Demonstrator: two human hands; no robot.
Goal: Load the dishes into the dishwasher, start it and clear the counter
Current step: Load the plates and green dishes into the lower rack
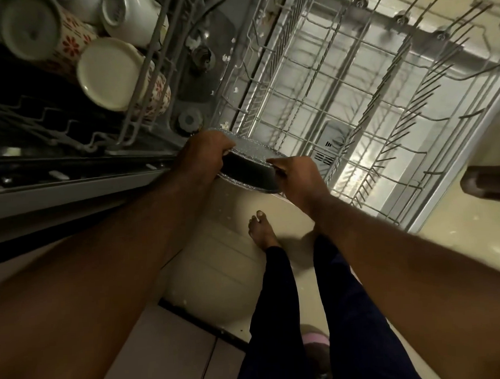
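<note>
Left hand (204, 154): fingers curled over the far rim of a round dark pan (249, 168), gripping it. Right hand (295, 178): gripping the near rim, thumb on top. Pan held tilted between both, speckled grey face away from the body, dark side toward the camera.

Pan sits over the near-left corner of the lower rack (353, 99), at the edge nearest the dishwasher tub. Cannot tell whether it touches the wires.

Lower rack pulled fully out over the open door (466, 128), tines standing in rows along its right side.

Upper rack (141, 88) pulled out at upper left, carrying mugs lying on their sides: two with red flowers, one at the far-left edge (33, 32) and one at the near-right corner (109, 75), bases toward the camera; a plain white mug (132, 16) behind them.

Tub floor between the racks shows a round grey filter cap (190, 120).

Below: cream floor (475, 251), one bare foot (262, 231), dark trouser legs, something pink (315, 338) by the other leg.
</note>
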